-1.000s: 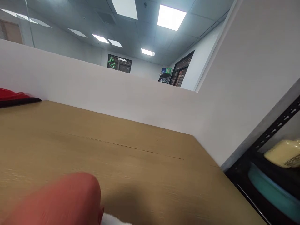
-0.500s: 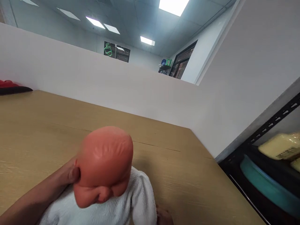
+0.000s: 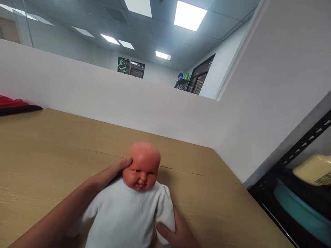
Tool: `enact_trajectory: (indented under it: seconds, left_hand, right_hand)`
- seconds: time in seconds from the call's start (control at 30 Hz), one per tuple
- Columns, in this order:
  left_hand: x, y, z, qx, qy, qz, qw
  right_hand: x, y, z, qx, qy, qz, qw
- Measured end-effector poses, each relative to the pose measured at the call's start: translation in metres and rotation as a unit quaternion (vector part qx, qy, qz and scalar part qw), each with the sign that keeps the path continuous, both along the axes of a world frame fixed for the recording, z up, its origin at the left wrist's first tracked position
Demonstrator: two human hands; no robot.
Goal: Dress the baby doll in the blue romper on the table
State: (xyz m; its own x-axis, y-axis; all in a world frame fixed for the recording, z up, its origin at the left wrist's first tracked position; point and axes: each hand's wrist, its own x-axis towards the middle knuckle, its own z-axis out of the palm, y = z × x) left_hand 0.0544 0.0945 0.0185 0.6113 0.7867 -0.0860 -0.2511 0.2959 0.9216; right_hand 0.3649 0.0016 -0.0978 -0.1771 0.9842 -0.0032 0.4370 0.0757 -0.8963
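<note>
A baby doll (image 3: 141, 172) with a bare pinkish head and a white terry garment (image 3: 124, 215) lies on its back on the wooden table (image 3: 51, 144), face up, head pointing away from me. My left hand (image 3: 113, 170) reaches behind the doll's head, thumb resting against its temple, the other fingers hidden beneath. My right hand (image 3: 174, 234) grips the doll's side by the white sleeve, thumb pressed on the cloth.
A white partition (image 3: 103, 100) runs along the table's far edge and right side. A red and black object (image 3: 12, 105) lies at the far left. At the right, a black metal shelf (image 3: 297, 155) holds a teal dish (image 3: 300, 213) and a yellow sponge (image 3: 312, 170).
The doll has gone from raised close to the camera to lying flat on the table, further away. Both hands have followed it down and now show at its head and side.
</note>
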Motion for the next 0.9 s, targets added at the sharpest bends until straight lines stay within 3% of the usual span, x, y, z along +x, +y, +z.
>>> enact_trajectory:
  seconds: [0.13,0.23,0.47,0.6,0.9]
  left_hand:
    - [0.004,0.027,-0.014,-0.078,-0.024,0.023,0.996]
    - [0.006,0.044,-0.023,-0.094,-0.044,0.012,0.995]
    - [0.008,0.088,-0.049,-0.109,-0.085,-0.103,0.985]
    - [0.012,0.116,-0.061,-0.104,-0.076,-0.092,0.987]
    - [0.034,0.156,-0.068,-0.099,-0.058,-0.068,0.991]
  right_hand:
    - [0.004,0.018,0.027,-0.043,0.034,0.024,0.998]
    - [0.007,0.032,0.034,-0.027,0.015,0.033,0.999]
    - [0.01,0.064,0.031,0.002,0.011,0.032,0.999]
    - [0.016,0.078,0.03,0.016,-0.008,0.03,0.999]
    - [0.034,0.11,0.02,0.052,-0.062,-0.037,0.996]
